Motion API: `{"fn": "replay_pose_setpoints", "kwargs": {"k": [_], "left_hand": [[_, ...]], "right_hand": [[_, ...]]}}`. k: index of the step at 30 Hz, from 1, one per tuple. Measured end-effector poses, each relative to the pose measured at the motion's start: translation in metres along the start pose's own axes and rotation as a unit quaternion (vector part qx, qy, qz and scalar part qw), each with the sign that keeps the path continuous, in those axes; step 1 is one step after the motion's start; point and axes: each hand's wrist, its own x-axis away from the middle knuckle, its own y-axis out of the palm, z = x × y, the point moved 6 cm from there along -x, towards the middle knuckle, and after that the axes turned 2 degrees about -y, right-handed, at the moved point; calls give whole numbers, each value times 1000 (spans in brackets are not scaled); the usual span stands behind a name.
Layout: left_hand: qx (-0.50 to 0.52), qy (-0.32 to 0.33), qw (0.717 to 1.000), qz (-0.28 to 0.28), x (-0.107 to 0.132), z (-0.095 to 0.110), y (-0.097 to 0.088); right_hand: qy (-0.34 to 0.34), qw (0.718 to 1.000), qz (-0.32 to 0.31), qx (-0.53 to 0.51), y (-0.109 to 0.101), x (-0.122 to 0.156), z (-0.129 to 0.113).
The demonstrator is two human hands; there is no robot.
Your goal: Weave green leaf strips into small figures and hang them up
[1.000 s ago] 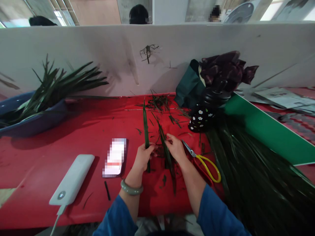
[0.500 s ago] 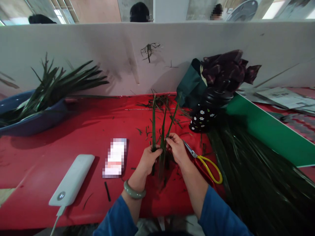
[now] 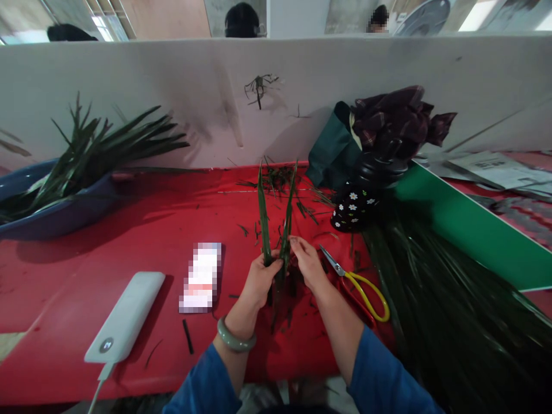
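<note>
Leaf strips (image 3: 264,218): drawn closer together since earlier, left of scissors (image 3: 345,272).
Left hand (image 3: 260,280): pinching both, now paired.
Right hand (image 3: 309,261): at right strip, pinch unclear.

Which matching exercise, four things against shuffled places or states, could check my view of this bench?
1. two long green leaf blades
2. metal scissors with a yellow handle
3. white rectangular power bank
4. rounded blue basin

A. white cable attached
B. bundle of leaves inside
C. beside the right forearm
D. held in the left hand

Pairs: 1-D, 2-C, 3-A, 4-B
</note>
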Motion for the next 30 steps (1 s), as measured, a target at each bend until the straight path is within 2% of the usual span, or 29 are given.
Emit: {"fn": "replay_pose_setpoints", "kwargs": {"k": [4, 6, 9, 12, 18, 25, 30], "left_hand": [[-4, -2, 1000, 3, -1, -3, -1], [0, -5, 1000, 13, -2, -5, -2], [6, -6, 1000, 28, -5, -7, -4], [8, -1, 1000, 31, -6, -6, -5], [13, 9, 999, 38, -6, -6, -8], [5, 13, 998, 63, -8, -7, -11], [6, 4, 998, 60, -7, -7, -9]], "right_hand": [[54, 997, -40, -42, 6, 2, 4], [72, 995, -40, -49, 6, 2, 7], [51, 999, -8, -8, 2, 1, 7], [33, 999, -13, 26, 3, 1, 6], [51, 996, -63, 32, 12, 4, 10], [53, 997, -49, 18, 12, 3, 13], [55, 998, -31, 21, 9, 2, 19]]}}
